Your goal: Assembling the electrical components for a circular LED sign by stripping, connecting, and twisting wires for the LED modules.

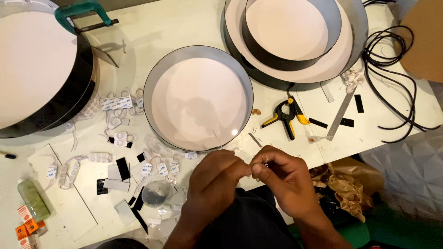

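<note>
Currently I see left hand (217,177) and right hand (281,177) meeting, fingertips pinched narrow on a thin wire (217,137) beside the round tray (154,83); spring clamp (287,116) lies apart.

The round tray (198,99) mid-frame looks like brushed sheet metal on the rim with a matt white plastic face. Spring clamp (286,117) is glossy black and yellow plastic. Cable (392,74) upper right: matt black rubber. Crumpled brown paper (344,186) lower right, counter (175,27) smooth white.
</note>
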